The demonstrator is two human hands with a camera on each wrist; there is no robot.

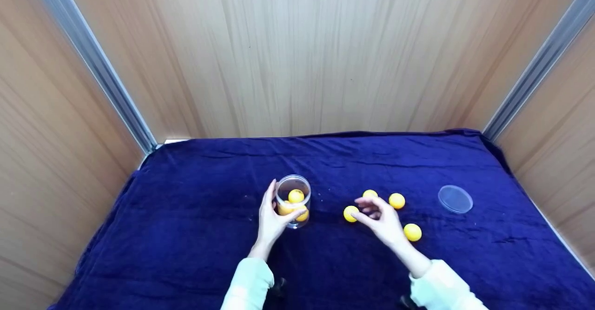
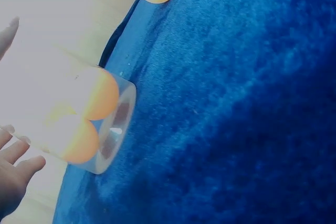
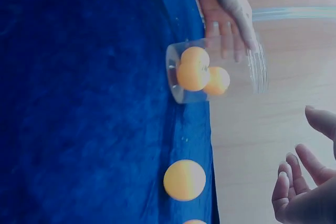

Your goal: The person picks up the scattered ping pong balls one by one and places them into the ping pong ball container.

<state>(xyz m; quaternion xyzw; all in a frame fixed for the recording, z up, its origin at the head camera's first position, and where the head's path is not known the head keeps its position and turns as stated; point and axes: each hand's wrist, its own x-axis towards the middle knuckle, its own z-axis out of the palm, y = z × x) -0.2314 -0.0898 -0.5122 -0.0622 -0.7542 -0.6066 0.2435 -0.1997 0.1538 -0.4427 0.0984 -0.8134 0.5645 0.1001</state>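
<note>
A clear round jar (image 1: 284,189) stands upright on the cloth with three orange-yellow ping-pong balls (image 1: 296,195) inside and its mouth uncovered. My left hand (image 1: 271,222) holds the jar from its left side, thumb across the near wall and fingers behind. In the right wrist view, the fingers lie along the jar's wall (image 3: 240,80) near the threaded rim. My right hand (image 1: 386,224) hovers to the right, over a loose ping-pong ball (image 1: 351,214). Its thumb and fingers are spread apart with nothing between them; in the right wrist view that ball (image 3: 185,180) rests on the cloth below.
Beside the right hand lie more balls: one partly hidden behind the fingers (image 1: 370,194), one farther right (image 1: 397,201), one near the wrist (image 1: 413,232). A clear round lid (image 1: 455,199) lies flat at the right. Dark blue cloth (image 1: 176,217) covers the table; wooden panels (image 1: 297,59) enclose it.
</note>
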